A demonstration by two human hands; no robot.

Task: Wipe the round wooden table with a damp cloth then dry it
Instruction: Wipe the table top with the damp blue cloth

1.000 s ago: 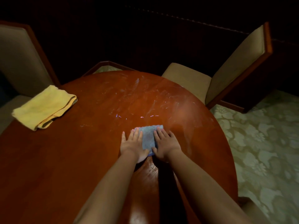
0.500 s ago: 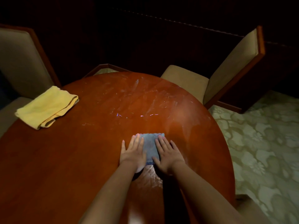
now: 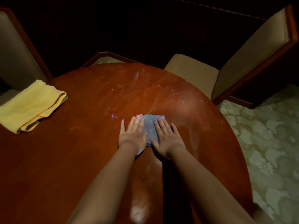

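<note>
Both hands lie flat on a small blue-grey cloth near the middle of the round wooden table, side by side with the fabric showing in the gap between them. The left hand covers the cloth's left part, fingers straight and lightly spread, thumb out on the bare wood; the right hand presses the right part the same way, its outer fingers reaching past the cloth onto the table. The cloth looks soft and nappy, folded into a rough rectangle. The tabletop is a polished reddish-brown, glossy enough to throw back a pale glare near the closer edge, and its far half carries whitish streaks and fine scratches. Well apart, at the table's left rim, sits a folded yellow towel, thick and plush with its layered edges showing. Two upholstered chairs stand around the table, one at the left and one at the far right, each with tan padding framed in dark red wood. A pale patterned carpet with a leafy design covers the floor to the right.
</note>
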